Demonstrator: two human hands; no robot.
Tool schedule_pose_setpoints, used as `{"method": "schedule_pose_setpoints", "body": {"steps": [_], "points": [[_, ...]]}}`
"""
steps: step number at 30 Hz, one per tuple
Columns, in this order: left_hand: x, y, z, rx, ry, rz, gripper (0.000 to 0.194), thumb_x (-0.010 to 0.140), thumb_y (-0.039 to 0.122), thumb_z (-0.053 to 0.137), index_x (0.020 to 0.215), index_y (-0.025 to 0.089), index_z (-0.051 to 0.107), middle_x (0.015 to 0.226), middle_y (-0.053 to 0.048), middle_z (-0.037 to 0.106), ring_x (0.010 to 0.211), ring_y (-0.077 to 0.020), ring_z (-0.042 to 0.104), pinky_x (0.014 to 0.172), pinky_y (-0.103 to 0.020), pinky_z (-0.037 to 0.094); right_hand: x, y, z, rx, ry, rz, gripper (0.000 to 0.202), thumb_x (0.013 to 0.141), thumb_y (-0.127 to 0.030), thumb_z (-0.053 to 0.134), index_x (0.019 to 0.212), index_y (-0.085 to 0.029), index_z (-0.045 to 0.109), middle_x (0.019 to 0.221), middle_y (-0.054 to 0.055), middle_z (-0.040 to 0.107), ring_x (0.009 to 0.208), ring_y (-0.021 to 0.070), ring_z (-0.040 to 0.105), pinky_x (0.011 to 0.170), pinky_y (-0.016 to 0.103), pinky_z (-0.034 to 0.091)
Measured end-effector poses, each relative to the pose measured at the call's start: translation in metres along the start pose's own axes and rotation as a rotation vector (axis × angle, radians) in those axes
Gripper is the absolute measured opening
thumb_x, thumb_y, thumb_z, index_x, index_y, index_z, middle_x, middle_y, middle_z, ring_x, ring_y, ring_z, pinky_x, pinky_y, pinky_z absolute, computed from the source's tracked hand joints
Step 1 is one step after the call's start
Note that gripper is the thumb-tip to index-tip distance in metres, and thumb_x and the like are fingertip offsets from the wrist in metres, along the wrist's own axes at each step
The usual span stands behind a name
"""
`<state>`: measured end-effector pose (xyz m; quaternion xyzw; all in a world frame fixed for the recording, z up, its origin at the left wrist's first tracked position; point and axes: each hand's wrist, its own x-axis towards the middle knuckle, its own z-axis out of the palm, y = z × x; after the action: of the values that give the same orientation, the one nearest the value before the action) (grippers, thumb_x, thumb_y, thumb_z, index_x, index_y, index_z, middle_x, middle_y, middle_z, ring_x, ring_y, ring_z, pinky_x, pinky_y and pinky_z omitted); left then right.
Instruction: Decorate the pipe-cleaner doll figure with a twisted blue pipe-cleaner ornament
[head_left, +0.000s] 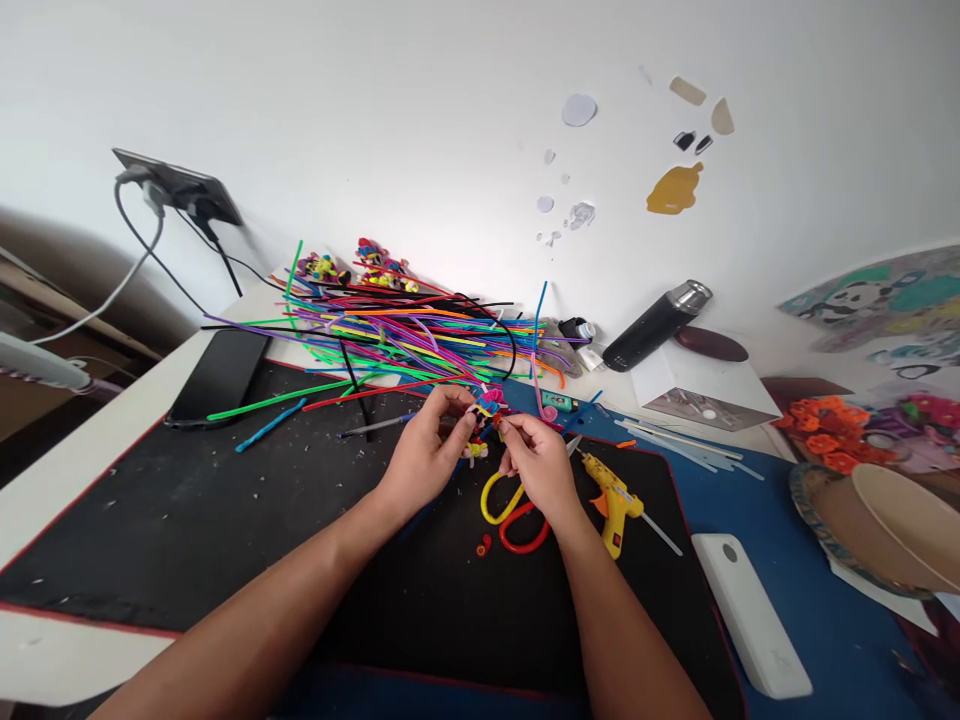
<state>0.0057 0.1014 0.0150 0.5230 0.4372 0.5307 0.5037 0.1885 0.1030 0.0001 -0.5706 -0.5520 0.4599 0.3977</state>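
Observation:
Both hands meet above the black mat [480, 620], fingers bent round a small multicoloured pipe-cleaner figure [487, 405] of pink, blue, yellow and red pieces. My left hand [429, 447] pinches its left side between thumb and fingers. On the figure's right side, the fingertips of my right hand [536, 458] are closed on its lower part. Fingers hide some of the figure. Scissors with one yellow and one red handle [525, 527] lie partly beneath my right hand. A small red curled piece [484, 546] rests on the mat below them.
Behind the hands lies a large pile of pipe cleaners [397, 330]. A yellow glue gun [615, 500], white power bank [754, 615] and black bottle [656, 325] are to the right. A black phone [217, 378] lies at left, near a blue twisted piece [270, 425].

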Motion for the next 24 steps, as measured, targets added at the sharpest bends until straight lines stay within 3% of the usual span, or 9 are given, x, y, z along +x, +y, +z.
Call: {"method": "schedule_pose_setpoints", "body": {"steps": [7,12,20,24], "points": [[-0.0021,-0.0006,-0.0016,0.023,0.033,0.034,0.019,0.092,0.027,0.076,0.108,0.024,0.066,0.108,-0.006,0.069,0.093,-0.0231,0.068,0.069,-0.027,0.055,-0.0004,-0.0002,0.0008,-0.003,0.000,0.012,0.039,0.096,-0.059,0.064,0.097,-0.021,0.072,0.051,-0.004,0.058,0.047,0.0182,0.061,0.049,0.027,0.048],[-0.0052,-0.0041,-0.0032,0.039,0.040,0.042,0.022,0.090,0.028,0.079,0.112,0.026,0.072,0.113,-0.009,0.070,0.098,-0.0270,0.064,0.068,-0.028,0.052,0.0000,0.0005,0.0012,-0.017,-0.002,0.010,0.042,0.095,-0.062,0.063,0.098,-0.021,0.073,0.052,-0.003,0.060,0.047,0.0187,0.062,0.050,0.028,0.049],[-0.0065,-0.0086,-0.0055,0.302,-0.013,0.206,0.020,0.100,0.027,0.065,0.120,0.028,0.067,0.113,-0.008,0.068,0.094,-0.0247,0.065,0.069,-0.030,0.053,-0.0005,-0.0005,0.0017,-0.032,-0.008,0.012,0.040,0.096,-0.060,0.063,0.096,-0.022,0.072,0.052,-0.003,0.059,0.048,0.0194,0.061,0.051,0.029,0.048],[-0.0061,-0.0067,-0.0045,0.294,-0.036,0.191,0.015,0.103,0.029,0.060,0.117,0.027,0.066,0.112,-0.007,0.068,0.090,-0.0224,0.066,0.068,-0.029,0.054,-0.0003,-0.0001,0.0016,-0.029,-0.010,0.007,0.039,0.096,-0.060,0.063,0.095,-0.022,0.071,0.052,-0.003,0.059,0.048,0.0194,0.061,0.051,0.029,0.048]]}}
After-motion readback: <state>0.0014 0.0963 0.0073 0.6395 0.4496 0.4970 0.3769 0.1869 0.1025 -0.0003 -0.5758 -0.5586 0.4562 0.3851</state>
